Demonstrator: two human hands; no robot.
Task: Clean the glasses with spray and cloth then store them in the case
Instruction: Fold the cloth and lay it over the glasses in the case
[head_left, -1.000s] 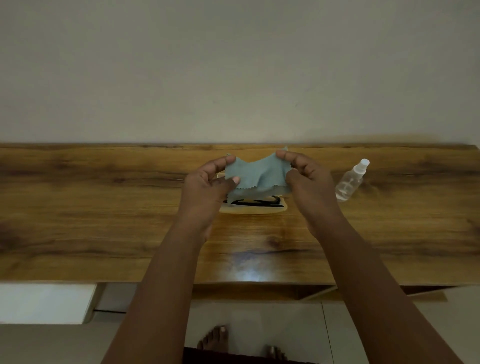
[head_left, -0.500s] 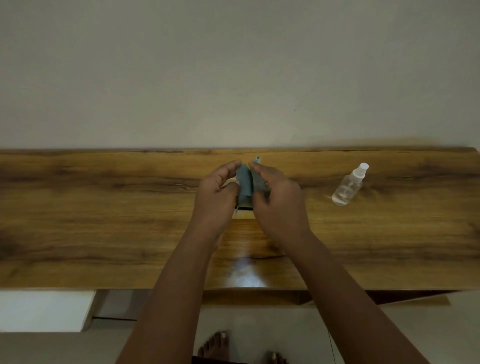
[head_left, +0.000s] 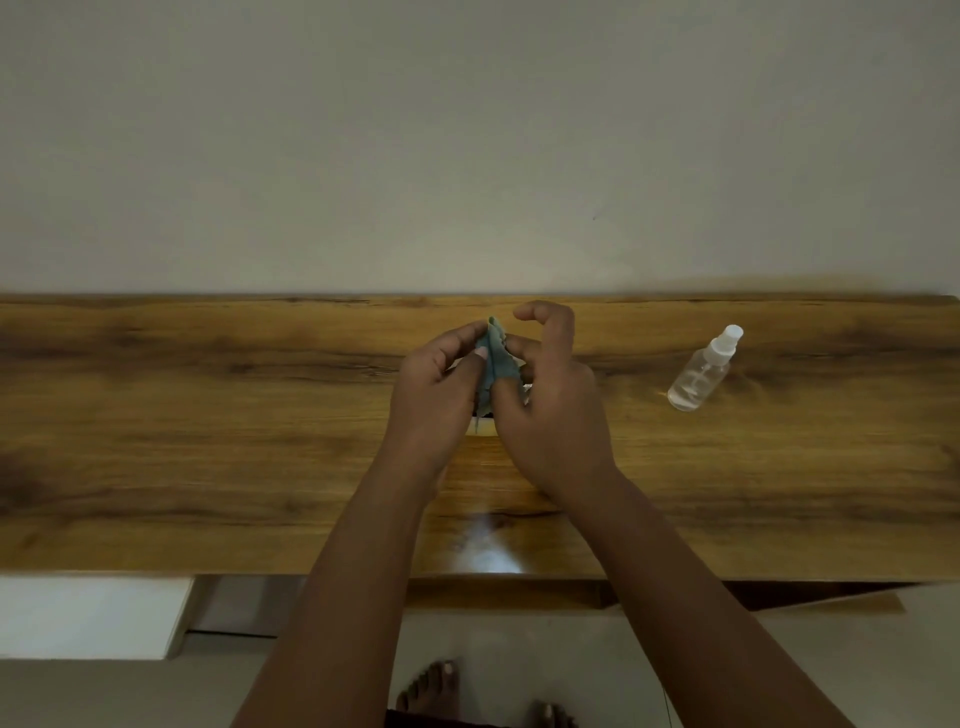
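My left hand (head_left: 441, 395) and right hand (head_left: 545, 410) pinch the folded blue cloth (head_left: 497, 364) between them above mid-table (head_left: 208, 415); my right forefinger is lifted clear. The spray bottle (head_left: 701, 376) stands well apart to the right, near the table's far edge.

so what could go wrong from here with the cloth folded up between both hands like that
1. The blue cloth is pinched by the left hand and right hand directly above a pale object that they mostly hide; lowering blind could knock it.
2. The spray bottle stands upright, apart to the right; a sweeping right arm might tip it.
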